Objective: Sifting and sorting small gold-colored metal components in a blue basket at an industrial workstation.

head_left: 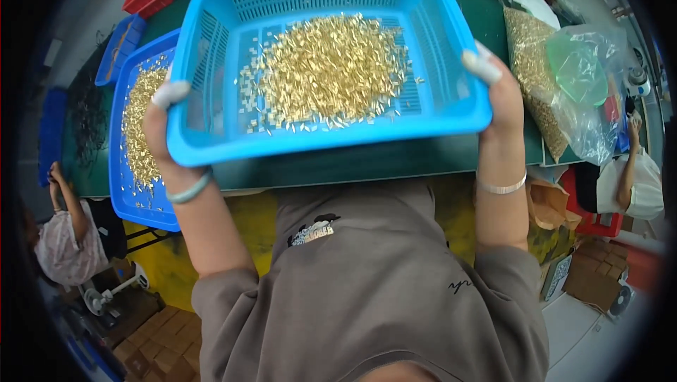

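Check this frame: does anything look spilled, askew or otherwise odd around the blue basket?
Nothing looks spilled. Left hand and right hand hold the blue basket by its sides above the green table; the small gold parts lie heaped on its floor. One oddity: both thumbs wear white fingertip covers. The clear bag of gold parts lies slumped at right.

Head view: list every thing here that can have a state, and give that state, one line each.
Blue basket: held up off the table, carrying a heap of small gold parts.
Gold parts: loose, piled mid-basket.
Left hand: gripping the basket's left rim, thumb taped.
Right hand: gripping the right rim, thumb taped.
Blue tray: lying on the table at the left, holding more gold parts.
Clear plastic bag: on the table at the right, filled with gold parts.
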`<state>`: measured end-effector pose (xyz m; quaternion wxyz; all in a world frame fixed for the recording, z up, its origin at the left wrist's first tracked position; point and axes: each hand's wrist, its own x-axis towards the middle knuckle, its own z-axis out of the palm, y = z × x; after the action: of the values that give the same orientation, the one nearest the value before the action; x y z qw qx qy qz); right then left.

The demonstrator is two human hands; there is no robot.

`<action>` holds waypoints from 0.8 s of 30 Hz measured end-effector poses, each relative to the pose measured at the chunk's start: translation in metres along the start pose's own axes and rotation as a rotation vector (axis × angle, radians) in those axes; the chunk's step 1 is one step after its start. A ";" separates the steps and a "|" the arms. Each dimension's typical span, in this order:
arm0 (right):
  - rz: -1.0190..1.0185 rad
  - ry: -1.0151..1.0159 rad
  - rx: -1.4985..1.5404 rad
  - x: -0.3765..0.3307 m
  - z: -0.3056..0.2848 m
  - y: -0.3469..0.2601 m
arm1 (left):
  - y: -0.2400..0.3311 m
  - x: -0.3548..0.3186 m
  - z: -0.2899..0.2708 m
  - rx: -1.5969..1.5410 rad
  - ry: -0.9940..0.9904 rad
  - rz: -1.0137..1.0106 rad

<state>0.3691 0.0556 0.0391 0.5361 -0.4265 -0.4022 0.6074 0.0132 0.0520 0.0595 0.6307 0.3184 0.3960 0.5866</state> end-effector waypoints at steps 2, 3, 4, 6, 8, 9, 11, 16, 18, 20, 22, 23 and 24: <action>0.050 -0.013 0.038 0.033 -0.023 -0.015 | 0.000 0.006 0.004 0.013 -0.007 -0.030; 0.074 -0.037 0.052 0.045 -0.021 -0.022 | -0.012 0.010 0.010 0.005 -0.023 0.012; 0.072 -0.048 0.051 0.043 -0.016 -0.019 | -0.024 0.013 0.016 -0.004 -0.040 0.055; -0.013 -0.012 0.172 0.018 0.001 -0.006 | -0.024 0.017 0.017 -0.011 -0.061 0.101; -0.066 0.017 0.238 0.018 0.003 -0.007 | -0.006 0.018 0.004 -0.162 -0.134 0.047; -0.043 0.003 0.222 0.035 -0.002 -0.012 | -0.001 0.018 0.003 -0.235 -0.172 0.016; 0.007 -0.040 0.186 0.061 -0.009 -0.022 | -0.014 0.027 0.010 -0.179 -0.153 0.041; -0.010 -0.086 0.355 0.035 -0.020 -0.013 | -0.021 0.026 -0.003 -0.221 -0.093 0.048; -0.033 -0.061 0.225 0.047 0.000 -0.007 | -0.022 0.028 -0.004 -0.286 -0.094 0.014; -0.039 -0.053 0.161 0.045 0.002 -0.010 | -0.030 0.042 -0.004 -0.218 -0.072 0.027; -0.023 -0.173 0.301 0.041 -0.019 -0.026 | -0.030 0.046 -0.001 -0.187 -0.057 0.039; -0.014 -0.228 0.371 0.038 -0.020 -0.031 | -0.029 0.037 0.003 -0.175 -0.075 0.065; -0.012 -0.226 0.373 0.038 -0.014 -0.025 | -0.027 0.028 0.006 -0.162 -0.092 0.090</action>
<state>0.3875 0.0967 0.0550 0.5607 -0.2467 -0.3431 0.7121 0.0315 0.0775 0.0357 0.6448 0.3105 0.3031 0.6292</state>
